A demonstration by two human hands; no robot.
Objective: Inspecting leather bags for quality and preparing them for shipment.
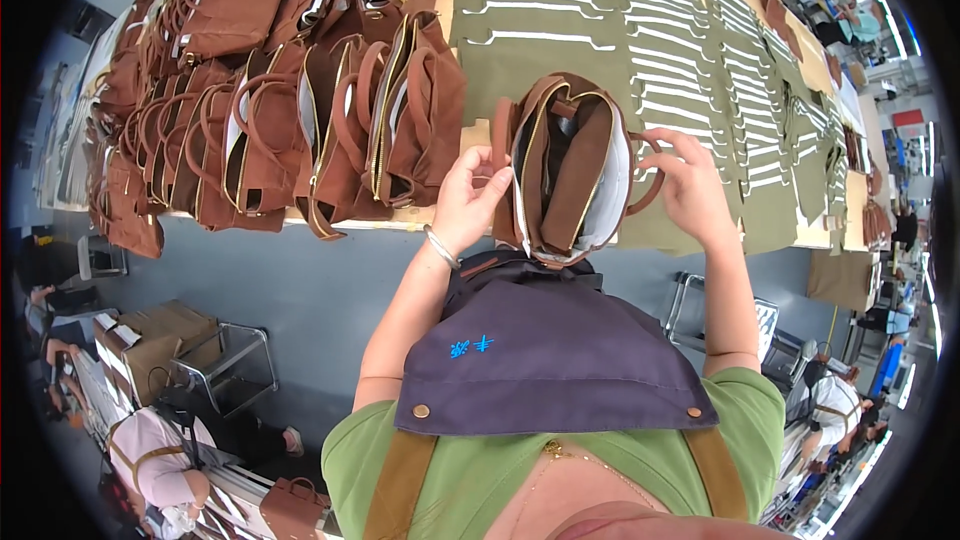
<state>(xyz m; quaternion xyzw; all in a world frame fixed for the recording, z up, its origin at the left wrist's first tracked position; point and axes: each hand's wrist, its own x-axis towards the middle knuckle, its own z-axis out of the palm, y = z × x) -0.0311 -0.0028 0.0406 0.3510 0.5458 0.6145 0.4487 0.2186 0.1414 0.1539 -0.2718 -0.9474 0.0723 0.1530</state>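
A brown handbag [530,232] with a white lining stands upright at the table's near edge, its zipped top gaping so that brown inner compartments show. My left hand [474,195] is closed at the bag's left side, thumb and fingers around the base of its left handle. On the other side, my right hand [688,180] pinches the right handle [648,190], which bends outward from the bag. Below the bag, a dark apron [550,360] covers my front.
Many similar brown handbags [345,120] crowd the table's left half. Overlapping olive-green fabric panels [540,50] with white strips lie across the middle and right. Behind the near edge stand a metal-framed stool [235,360] and a cardboard box [160,345]. Other people [160,455] sit at lower left and right.
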